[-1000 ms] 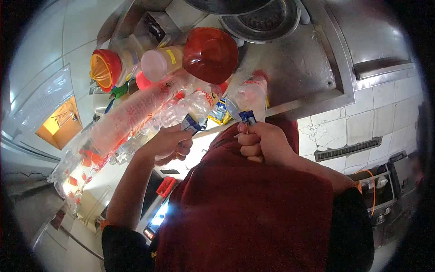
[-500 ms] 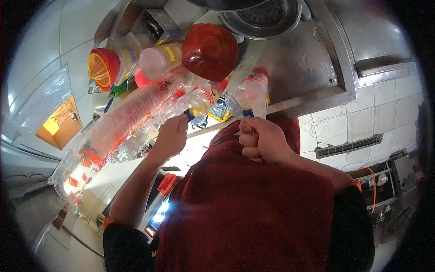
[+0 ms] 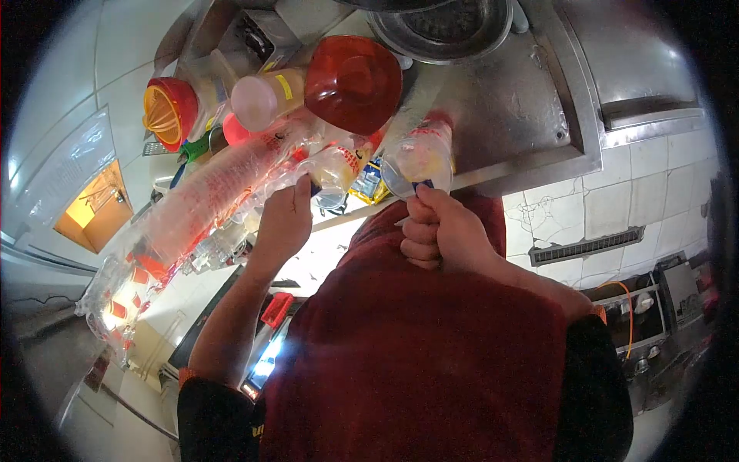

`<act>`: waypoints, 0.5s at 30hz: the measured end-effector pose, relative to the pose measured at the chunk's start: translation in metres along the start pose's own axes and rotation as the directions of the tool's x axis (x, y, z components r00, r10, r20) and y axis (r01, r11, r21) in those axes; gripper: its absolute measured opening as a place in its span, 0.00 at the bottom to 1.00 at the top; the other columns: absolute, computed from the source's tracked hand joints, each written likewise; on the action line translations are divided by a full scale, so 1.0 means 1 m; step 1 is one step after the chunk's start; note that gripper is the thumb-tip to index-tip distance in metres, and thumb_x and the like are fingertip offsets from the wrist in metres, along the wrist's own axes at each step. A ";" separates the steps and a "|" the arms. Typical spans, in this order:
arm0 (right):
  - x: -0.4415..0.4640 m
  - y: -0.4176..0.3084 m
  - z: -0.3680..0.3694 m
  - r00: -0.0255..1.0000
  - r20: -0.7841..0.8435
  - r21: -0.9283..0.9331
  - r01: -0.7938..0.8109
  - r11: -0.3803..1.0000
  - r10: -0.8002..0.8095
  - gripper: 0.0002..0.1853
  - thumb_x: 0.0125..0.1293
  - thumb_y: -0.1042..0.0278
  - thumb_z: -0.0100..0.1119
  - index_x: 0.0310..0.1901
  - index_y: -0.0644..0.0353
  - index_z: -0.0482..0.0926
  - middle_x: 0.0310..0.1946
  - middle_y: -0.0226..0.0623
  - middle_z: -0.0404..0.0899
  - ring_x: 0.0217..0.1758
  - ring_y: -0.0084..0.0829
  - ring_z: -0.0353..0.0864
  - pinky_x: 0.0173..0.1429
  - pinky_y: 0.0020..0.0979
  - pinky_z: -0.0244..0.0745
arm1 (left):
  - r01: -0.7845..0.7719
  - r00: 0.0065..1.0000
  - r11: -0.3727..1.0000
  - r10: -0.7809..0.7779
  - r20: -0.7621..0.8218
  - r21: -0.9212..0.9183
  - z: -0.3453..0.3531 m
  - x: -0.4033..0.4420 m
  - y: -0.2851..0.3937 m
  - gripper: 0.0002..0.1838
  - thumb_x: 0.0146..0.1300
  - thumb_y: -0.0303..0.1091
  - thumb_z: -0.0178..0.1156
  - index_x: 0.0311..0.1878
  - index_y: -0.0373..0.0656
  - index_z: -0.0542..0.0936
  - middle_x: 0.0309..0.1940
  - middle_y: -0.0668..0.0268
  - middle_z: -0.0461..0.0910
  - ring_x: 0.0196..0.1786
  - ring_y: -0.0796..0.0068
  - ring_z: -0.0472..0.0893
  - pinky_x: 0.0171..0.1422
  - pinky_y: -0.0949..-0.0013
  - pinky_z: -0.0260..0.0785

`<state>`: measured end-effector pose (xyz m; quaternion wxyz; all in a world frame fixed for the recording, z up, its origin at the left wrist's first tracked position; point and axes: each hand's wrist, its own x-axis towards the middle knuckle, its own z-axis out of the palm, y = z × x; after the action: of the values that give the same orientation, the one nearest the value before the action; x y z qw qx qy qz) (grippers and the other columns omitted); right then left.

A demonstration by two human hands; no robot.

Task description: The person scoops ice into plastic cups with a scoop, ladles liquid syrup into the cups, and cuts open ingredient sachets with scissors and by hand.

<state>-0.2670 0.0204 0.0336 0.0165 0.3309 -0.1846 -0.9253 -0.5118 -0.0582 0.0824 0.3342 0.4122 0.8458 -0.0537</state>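
Note:
My left hand (image 3: 286,219) is closed in a pinch at the rim of a clear plastic cup (image 3: 336,166) with red print. A small dark blue piece (image 3: 315,189) shows at its fingertips. My right hand (image 3: 444,229) has its fingers curled and its thumb on top, at the mouth of another clear cup (image 3: 423,158) with something yellowish in it. Under that thumb is a second dark blue piece (image 3: 423,185), like the end of a handle. What the blue pieces belong to is hidden. Both cups stand near the counter's front edge.
Long sleeves of stacked clear cups (image 3: 208,189) lie to the left. Behind the cups are a red bowl (image 3: 354,83), a lidded tub (image 3: 258,102), an orange citrus juicer (image 3: 165,115) and a yellow-blue packet (image 3: 371,183). A metal pan (image 3: 500,35) stands on the steel counter (image 3: 508,108).
Both hands have moved slightly upward in the view, closer over the cup rims. Less of the blue pieces shows now. The whole view has shifted a little.

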 end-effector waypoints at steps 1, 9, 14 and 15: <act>0.002 0.002 -0.005 0.991 0.136 0.033 0.005 0.999 -0.009 0.18 0.75 0.53 0.40 0.25 0.49 0.61 0.17 0.25 0.56 0.16 0.24 0.55 0.24 0.31 0.56 | 0.090 0.988 0.996 -0.088 0.124 -0.011 -0.007 0.000 0.004 0.28 0.74 0.46 0.40 0.31 0.29 0.77 0.27 0.41 0.78 0.35 0.41 0.79 0.42 0.49 0.67; 0.010 0.008 -0.011 0.955 0.288 -0.011 0.078 0.997 -0.071 0.26 0.79 0.51 0.32 0.49 0.67 0.74 0.30 0.36 0.74 0.31 0.31 0.73 0.40 0.34 0.71 | 0.092 0.938 0.994 -0.066 0.340 -0.061 -0.027 -0.007 -0.021 0.20 0.68 0.41 0.45 0.34 0.32 0.77 0.25 0.48 0.77 0.33 0.50 0.78 0.42 0.56 0.68; 0.001 0.006 0.003 0.997 0.026 -0.201 0.083 0.976 -0.079 0.26 0.80 0.52 0.35 0.56 0.70 0.71 0.35 0.37 0.77 0.34 0.29 0.75 0.38 0.31 0.71 | 0.230 0.889 0.972 -0.190 0.416 -0.049 -0.037 -0.004 -0.001 0.16 0.69 0.37 0.49 0.33 0.33 0.77 0.25 0.50 0.78 0.33 0.55 0.79 0.42 0.57 0.69; -0.005 0.002 0.013 0.996 0.025 -0.201 0.083 0.976 -0.080 0.26 0.80 0.52 0.35 0.56 0.70 0.71 0.35 0.37 0.77 0.34 0.29 0.75 0.38 0.31 0.71 | 0.229 0.889 0.972 -0.188 0.417 -0.050 -0.035 -0.004 0.000 0.16 0.69 0.37 0.49 0.33 0.33 0.77 0.25 0.50 0.78 0.33 0.55 0.79 0.42 0.57 0.69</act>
<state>-0.2714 0.0235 0.0460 0.0105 0.3272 -0.0762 -0.9418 -0.5287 -0.0484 0.1122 0.5159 0.2816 0.7980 -0.1332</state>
